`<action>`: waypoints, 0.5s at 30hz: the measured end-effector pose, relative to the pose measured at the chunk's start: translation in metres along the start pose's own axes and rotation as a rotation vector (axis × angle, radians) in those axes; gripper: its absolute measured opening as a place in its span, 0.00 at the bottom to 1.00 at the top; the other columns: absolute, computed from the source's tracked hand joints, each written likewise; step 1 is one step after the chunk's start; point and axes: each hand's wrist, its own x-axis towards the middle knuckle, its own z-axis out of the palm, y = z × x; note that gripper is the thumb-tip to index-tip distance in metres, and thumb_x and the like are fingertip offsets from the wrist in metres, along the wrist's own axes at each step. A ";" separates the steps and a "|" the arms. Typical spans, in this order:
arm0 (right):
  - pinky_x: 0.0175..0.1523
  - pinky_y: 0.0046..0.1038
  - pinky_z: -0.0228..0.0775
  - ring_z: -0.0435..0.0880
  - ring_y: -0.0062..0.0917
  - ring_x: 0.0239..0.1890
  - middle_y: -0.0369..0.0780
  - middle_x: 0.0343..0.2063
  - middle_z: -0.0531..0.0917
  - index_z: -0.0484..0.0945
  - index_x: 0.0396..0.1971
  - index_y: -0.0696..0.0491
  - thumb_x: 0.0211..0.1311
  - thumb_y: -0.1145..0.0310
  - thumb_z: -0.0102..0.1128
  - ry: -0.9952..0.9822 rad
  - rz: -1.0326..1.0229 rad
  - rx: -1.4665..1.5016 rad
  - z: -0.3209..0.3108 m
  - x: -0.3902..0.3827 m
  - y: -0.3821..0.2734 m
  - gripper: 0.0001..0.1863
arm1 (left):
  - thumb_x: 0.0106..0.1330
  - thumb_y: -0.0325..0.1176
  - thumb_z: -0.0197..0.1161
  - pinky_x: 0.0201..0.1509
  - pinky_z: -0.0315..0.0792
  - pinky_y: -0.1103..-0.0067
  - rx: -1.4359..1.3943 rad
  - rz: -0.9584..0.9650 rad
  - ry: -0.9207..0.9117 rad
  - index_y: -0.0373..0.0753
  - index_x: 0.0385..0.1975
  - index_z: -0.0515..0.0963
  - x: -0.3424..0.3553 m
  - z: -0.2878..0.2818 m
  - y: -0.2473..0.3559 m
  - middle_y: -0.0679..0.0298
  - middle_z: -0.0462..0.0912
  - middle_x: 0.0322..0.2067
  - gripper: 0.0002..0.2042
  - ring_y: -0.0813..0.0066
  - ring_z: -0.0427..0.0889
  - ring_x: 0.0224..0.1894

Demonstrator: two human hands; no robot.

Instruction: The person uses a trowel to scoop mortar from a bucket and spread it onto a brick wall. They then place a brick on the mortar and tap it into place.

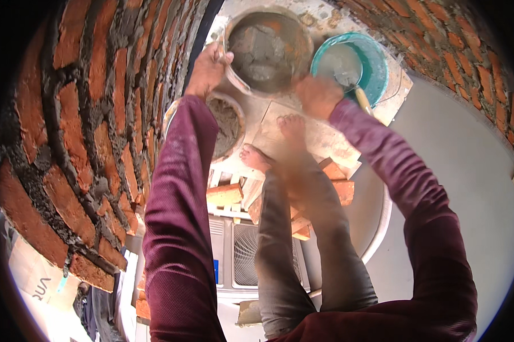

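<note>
My left hand (207, 69) is closed on the left rim of a large round bucket (243, 85) of wet grey mortar (262, 48). The thumb lies over the rim; the other fingers are partly hidden. At the same bucket's right side, my right hand (318, 96) is smeared by motion, so its grip does not show clearly. Just right of it stands a green bucket (377, 71) with cloudy liquid inside. A pale handle (362, 100) sticks over its near rim. Below my left hand, a second bucket of mortar (225, 125) is partly covered by my sleeve.
My bare feet (291, 126) stand on a pale board (268, 128) beside the buckets. Brick walls rise at left (74, 131) and upper right (456, 51). Loose bricks (224, 195) and a fan unit (245, 256) lie below the board. A curved pale pipe (381, 225) runs at right.
</note>
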 end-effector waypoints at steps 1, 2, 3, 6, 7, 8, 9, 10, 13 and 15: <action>0.47 0.35 0.76 0.82 0.36 0.47 0.52 0.43 0.80 0.67 0.54 0.65 0.56 0.72 0.53 0.100 0.028 0.075 -0.005 0.005 0.003 0.25 | 0.65 0.34 0.61 0.42 0.68 0.80 0.011 0.036 0.005 0.35 0.39 0.74 -0.004 0.001 -0.005 0.66 0.76 0.29 0.09 0.78 0.71 0.33; 0.47 0.36 0.76 0.82 0.35 0.47 0.51 0.42 0.80 0.69 0.51 0.65 0.57 0.72 0.53 0.198 0.055 0.149 -0.006 0.014 0.006 0.22 | 0.66 0.34 0.60 0.40 0.67 0.80 -0.072 -0.018 -0.060 0.35 0.36 0.73 -0.006 -0.006 -0.001 0.67 0.73 0.26 0.09 0.78 0.68 0.31; 0.48 0.36 0.75 0.81 0.35 0.47 0.50 0.41 0.81 0.72 0.48 0.64 0.57 0.73 0.52 0.275 0.054 0.125 -0.012 0.030 0.004 0.19 | 0.66 0.34 0.60 0.41 0.67 0.80 -0.175 -0.016 -0.088 0.36 0.37 0.73 -0.004 -0.011 -0.013 0.67 0.74 0.26 0.08 0.77 0.68 0.31; 0.49 0.39 0.73 0.81 0.41 0.44 0.50 0.42 0.80 0.71 0.48 0.63 0.54 0.74 0.52 0.152 0.014 0.091 -0.006 0.063 0.017 0.19 | 0.66 0.36 0.60 0.41 0.67 0.80 0.037 0.069 -0.072 0.35 0.36 0.73 0.011 -0.017 -0.024 0.65 0.74 0.26 0.10 0.75 0.69 0.30; 0.48 0.40 0.73 0.81 0.44 0.42 0.51 0.43 0.79 0.70 0.50 0.63 0.53 0.75 0.52 0.046 -0.055 0.086 -0.002 0.069 0.007 0.21 | 0.67 0.37 0.60 0.42 0.68 0.80 0.032 0.035 -0.063 0.35 0.37 0.74 0.015 -0.031 -0.060 0.63 0.75 0.27 0.10 0.74 0.71 0.32; 0.50 0.39 0.72 0.80 0.44 0.42 0.49 0.41 0.80 0.71 0.50 0.60 0.54 0.74 0.53 -0.005 -0.073 0.097 -0.009 0.055 -0.005 0.21 | 0.67 0.37 0.60 0.43 0.69 0.79 0.024 -0.005 -0.046 0.35 0.39 0.75 0.007 -0.044 -0.088 0.62 0.77 0.29 0.11 0.73 0.74 0.33; 0.49 0.40 0.72 0.80 0.44 0.42 0.49 0.39 0.81 0.70 0.51 0.59 0.53 0.74 0.53 0.135 -0.109 0.125 0.007 0.042 0.002 0.22 | 0.67 0.38 0.59 0.45 0.69 0.79 0.040 0.036 0.062 0.35 0.41 0.75 -0.007 -0.045 -0.083 0.59 0.79 0.32 0.13 0.72 0.76 0.35; 0.49 0.41 0.72 0.80 0.45 0.42 0.50 0.37 0.81 0.69 0.53 0.58 0.53 0.74 0.53 0.273 -0.130 0.159 0.022 0.022 0.012 0.24 | 0.67 0.39 0.59 0.46 0.70 0.78 0.055 0.085 0.156 0.34 0.43 0.76 -0.025 -0.041 -0.057 0.57 0.80 0.34 0.14 0.70 0.78 0.38; 0.46 0.42 0.72 0.81 0.45 0.36 0.49 0.31 0.81 0.67 0.52 0.55 0.54 0.73 0.51 0.131 0.011 0.340 -0.018 -0.065 -0.016 0.22 | 0.67 0.40 0.57 0.51 0.71 0.76 0.114 0.287 0.394 0.34 0.49 0.76 -0.109 -0.063 -0.029 0.52 0.82 0.43 0.17 0.66 0.80 0.46; 0.43 0.42 0.73 0.82 0.44 0.33 0.50 0.28 0.81 0.68 0.46 0.57 0.55 0.73 0.50 0.061 -0.036 0.267 -0.019 -0.078 -0.034 0.17 | 0.71 0.39 0.52 0.43 0.74 0.81 0.090 0.037 0.371 0.33 0.42 0.77 -0.191 -0.055 -0.004 0.62 0.79 0.35 0.14 0.79 0.79 0.37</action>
